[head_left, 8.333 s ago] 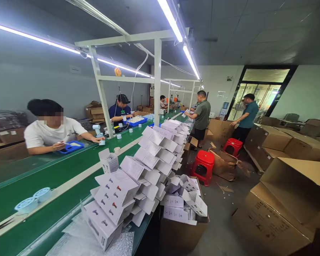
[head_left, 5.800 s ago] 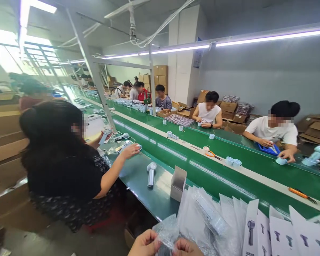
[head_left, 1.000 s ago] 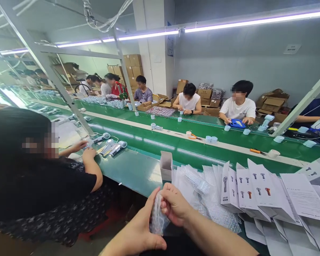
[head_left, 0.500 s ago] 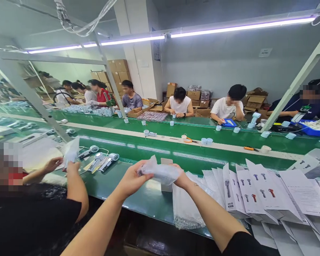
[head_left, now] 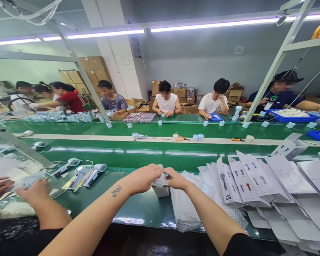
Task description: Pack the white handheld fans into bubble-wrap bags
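Note:
A bubble-wrapped packet [head_left: 160,181] is upright at the mouth of a small white box [head_left: 161,192] on the green bench. What lies inside the wrap cannot be made out. My left hand [head_left: 149,175] grips the packet from above and the left, its fingers curled over it. On the other side, my right hand [head_left: 176,179] has its thumb and fingers bent in against the packet's right edge. Just right of the box lies a stack of bubble-wrap bags [head_left: 185,206], partly behind my right forearm.
Folded white cartons [head_left: 252,181] with fan pictures pile up at the right. Several handheld fans [head_left: 80,174] lie on the left, near a co-worker's hands [head_left: 33,192] holding a wrapped piece. Beyond, a green conveyor [head_left: 146,156] runs past a ledge with orange-handled pliers [head_left: 182,138].
The packet has gone from lying level between my hands to upright over the white box. My hands have come closer together. The view has turned right, and the co-worker's hands have lowered.

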A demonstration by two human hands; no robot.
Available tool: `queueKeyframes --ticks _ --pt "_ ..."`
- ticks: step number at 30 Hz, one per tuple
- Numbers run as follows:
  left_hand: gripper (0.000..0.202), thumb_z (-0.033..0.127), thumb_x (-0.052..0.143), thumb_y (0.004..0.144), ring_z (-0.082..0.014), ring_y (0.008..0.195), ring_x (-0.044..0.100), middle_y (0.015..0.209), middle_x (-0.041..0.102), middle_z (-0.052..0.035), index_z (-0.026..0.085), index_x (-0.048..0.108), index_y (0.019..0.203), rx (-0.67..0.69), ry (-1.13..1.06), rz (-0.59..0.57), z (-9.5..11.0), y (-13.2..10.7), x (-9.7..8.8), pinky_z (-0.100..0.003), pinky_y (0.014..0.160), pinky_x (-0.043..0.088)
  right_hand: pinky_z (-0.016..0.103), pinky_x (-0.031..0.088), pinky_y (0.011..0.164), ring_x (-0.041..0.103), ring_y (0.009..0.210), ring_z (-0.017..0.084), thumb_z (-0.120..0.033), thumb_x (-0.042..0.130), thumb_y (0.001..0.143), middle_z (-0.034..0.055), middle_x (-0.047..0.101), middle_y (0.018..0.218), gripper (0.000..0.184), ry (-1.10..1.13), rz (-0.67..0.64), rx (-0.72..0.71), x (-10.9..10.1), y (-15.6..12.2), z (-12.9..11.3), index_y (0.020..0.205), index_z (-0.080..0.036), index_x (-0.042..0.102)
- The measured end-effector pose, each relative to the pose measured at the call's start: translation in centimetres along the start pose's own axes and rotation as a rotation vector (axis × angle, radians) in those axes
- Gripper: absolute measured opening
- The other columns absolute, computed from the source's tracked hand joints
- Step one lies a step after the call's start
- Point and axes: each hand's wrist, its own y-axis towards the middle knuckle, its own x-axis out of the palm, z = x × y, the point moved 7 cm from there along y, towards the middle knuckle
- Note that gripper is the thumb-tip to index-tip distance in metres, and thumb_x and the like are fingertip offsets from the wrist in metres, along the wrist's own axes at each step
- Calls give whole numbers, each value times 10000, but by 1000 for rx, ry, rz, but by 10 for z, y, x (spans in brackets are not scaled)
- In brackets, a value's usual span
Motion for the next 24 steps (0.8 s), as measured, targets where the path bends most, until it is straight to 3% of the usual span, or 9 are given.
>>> queueKeyframes --ticks 5,8,12,15,17,19,21,23,24 --pt "470 -37 514 684 -276 1063 603 1138 647 -149 131 604 1114 -62 170 -67 -7 30 45 -358 888 480 405 421 986 538 1109 268 -43 577 606 50 634 1058 405 -9 18 20 -4 1 4 979 -176 662" --pt "429 26 510 774 -303 1136 575 1198 627 -180 119 562 1190 -81 232 -41 -13 22 69 -446 969 439 382 431 988 515 1186 255 -56 574 630 95 566 1234 520 16 17 43 -7 -4 12 1133 -179 614" --pt "291 118 486 838 -330 1188 554 1185 652 -180 144 608 1100 -98 283 -19 -16 1 95 -601 1079 290 379 411 1025 466 1263 256 -85 725 536 121 431 1400 801 71 1 83 3 -12 27 1294 -195 490" --pt "344 69 434 816 -303 1196 564 1224 645 -158 179 616 1087 -108 306 -5 -21 -4 107 -606 1098 270 441 387 1044 456 1272 289 -91 811 439 136 413 1408 1069 108 41 140 17 -11 36 1389 -210 334" --pt "376 47 396 808 -281 1149 602 1167 682 -126 205 633 1054 -103 295 27 -29 -5 107 -598 1095 292 430 414 1016 523 1203 276 -78 813 442 104 509 1324 1035 142 51 149 27 -4 36 1360 -218 357" --pt "354 102 410 833 -278 1157 605 1165 698 -104 232 645 1065 -84 239 155 -38 -12 98 -572 1095 329 407 450 970 589 1102 263 -87 821 448 59 609 1194 873 172 45 132 30 5 31 1241 -213 478" --pt "290 234 451 871 -281 1178 597 1198 693 -90 257 651 1080 -98 132 412 -48 -31 79 -515 1088 382 410 472 934 611 1055 272 -138 846 451 49 649 1120 755 195 54 116 19 17 26 1140 -195 541" --pt "249 361 492 872 -279 1130 624 1169 701 -83 265 659 1030 -243 -26 693 -62 -62 65 -451 1055 442 415 479 924 604 1072 281 -199 869 455 70 642 1152 777 217 84 103 -8 31 24 1152 -182 526" --pt "253 418 513 862 -276 1094 641 1152 704 -73 269 654 1011 -387 -135 763 -71 -77 67 -424 1023 476 408 480 926 598 1088 275 -218 873 466 76 630 1183 807 229 99 94 -27 39 25 1182 -183 503"
